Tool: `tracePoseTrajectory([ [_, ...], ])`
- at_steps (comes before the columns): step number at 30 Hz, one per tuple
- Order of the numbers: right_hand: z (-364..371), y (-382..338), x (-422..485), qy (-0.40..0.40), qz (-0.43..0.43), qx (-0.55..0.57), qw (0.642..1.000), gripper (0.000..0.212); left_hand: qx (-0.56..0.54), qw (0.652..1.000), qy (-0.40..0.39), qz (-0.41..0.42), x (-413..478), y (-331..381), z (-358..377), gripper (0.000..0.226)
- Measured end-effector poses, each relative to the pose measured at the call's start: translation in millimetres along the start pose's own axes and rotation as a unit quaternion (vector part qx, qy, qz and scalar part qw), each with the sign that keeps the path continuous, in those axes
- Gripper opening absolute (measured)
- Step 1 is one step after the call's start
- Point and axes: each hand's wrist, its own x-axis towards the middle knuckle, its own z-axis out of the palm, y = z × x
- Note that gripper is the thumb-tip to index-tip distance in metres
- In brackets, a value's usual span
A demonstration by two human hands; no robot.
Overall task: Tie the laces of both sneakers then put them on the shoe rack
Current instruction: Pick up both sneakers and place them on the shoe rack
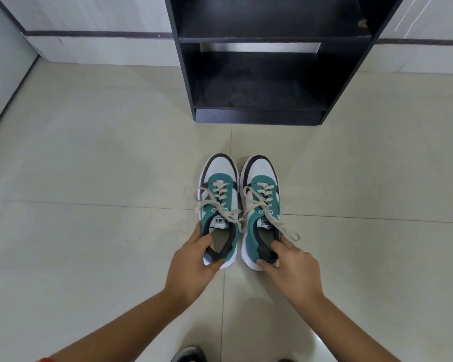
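Two teal, white and dark grey sneakers stand side by side on the tiled floor, toes pointing away from me. My left hand (191, 267) grips the heel of the left sneaker (219, 194), thumb inside the collar. My right hand (292, 270) pinches the heel of the right sneaker (259, 194) the same way. Both pairs of off-white laces (242, 212) lie loose and untied, trailing over the sides. The black shoe rack (322, 82) stands straight ahead, its shelves bare.
Pale floor tiles (89, 178) spread all around the sneakers. A white wall with a dark stripe (89, 33) runs behind the rack, and a grey door panel (0, 61) is at the left. The tip of a dark shoe (188, 354) shows at the bottom edge.
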Motion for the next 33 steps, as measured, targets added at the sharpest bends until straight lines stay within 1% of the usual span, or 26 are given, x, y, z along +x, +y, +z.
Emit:
tracePoseTrajectory([
  [3,-35.2,-9.2,-1.4,0.027,-0.005,-0.012,1.0,0.031,0.026,1.0,-0.016,0.008,6.2,30.1,-34.5,0.034],
  [5,-73.9,-21.0,-4.0,0.035,-0.007,-0.03,0.999,0.036,0.058,0.998,-0.027,0.016,9.0,54.4,-65.8,0.024],
  [6,-96.3,-27.3,-5.6,0.04,-0.009,-0.034,0.999,0.037,0.073,0.997,-0.029,0.024,9.4,67.1,-83.4,0.022],
  [9,-169.3,-46.7,-10.0,0.061,-0.019,-0.048,0.997,0.036,0.091,0.994,-0.022,0.053,7.6,110.5,-140.5,0.021],
  [12,-244.6,-69.8,-9.7,0.088,-0.036,-0.052,0.994,0.03,0.08,0.994,0.0,0.08,6.4,167.2,-200.3,0.022],
  [14,-292.4,-87.3,-4.4,0.105,-0.043,-0.046,0.992,0.029,0.07,0.993,0.01,0.09,10.8,203.8,-239.0,0.022],
  [17,-356.4,-111.3,12.4,0.131,-0.055,-0.042,0.989,0.027,0.073,0.991,0.025,0.105,28.3,250.3,-291.2,0.023],
  [20,-405.5,-130.4,39.4,0.138,-0.049,-0.05,0.988,0.026,0.073,0.99,0.047,0.107,56.8,287.2,-333.8,0.03],
  [23,-438.8,-145.1,74.4,0.13,-0.037,-0.057,0.989,0.026,0.056,0.993,0.052,0.092,95.6,308.9,-363.6,0.027],
  [26,-459.1,-157.1,120.0,0.122,-0.036,-0.043,0.991,0.022,0.032,0.995,0.047,0.076,138.2,320.1,-380.4,0.029],
  [30,-475.7,-171.6,179.4,0.098,-0.024,-0.008,0.995,0.021,0.01,0.998,0.051,0.031,189.5,330.3,-386.7,0.023],
  [33,-478.8,-177.8,212.6,0.091,-0.018,0.002,0.996,0.02,0.003,0.999,0.049,-0.009,219.9,332.6,-382.7,0.024],
])
